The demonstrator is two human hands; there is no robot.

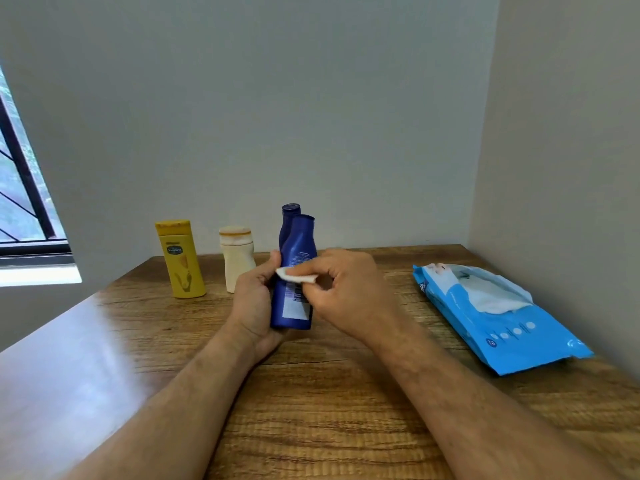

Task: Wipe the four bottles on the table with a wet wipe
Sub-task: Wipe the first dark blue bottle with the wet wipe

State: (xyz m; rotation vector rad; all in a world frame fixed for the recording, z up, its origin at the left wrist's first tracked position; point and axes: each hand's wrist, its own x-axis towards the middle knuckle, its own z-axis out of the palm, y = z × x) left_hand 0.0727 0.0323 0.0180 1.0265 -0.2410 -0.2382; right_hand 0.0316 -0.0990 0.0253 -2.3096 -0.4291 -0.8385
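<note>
My left hand (254, 299) grips a dark blue bottle (297, 251) above the wooden table (311, 393), label side towards me. Pinched in my right hand (349, 289) is a folded white wet wipe (294, 276), which lies against the middle of that bottle. Behind it stands a second dark blue bottle (289, 216), mostly hidden. A cream bottle (236, 258) and a yellow bottle (180, 259) stand upright further left near the wall.
An open blue pack of wet wipes (495, 317) lies at the right, close to the side wall, with a white wipe sticking out. A window (24, 202) is at the far left.
</note>
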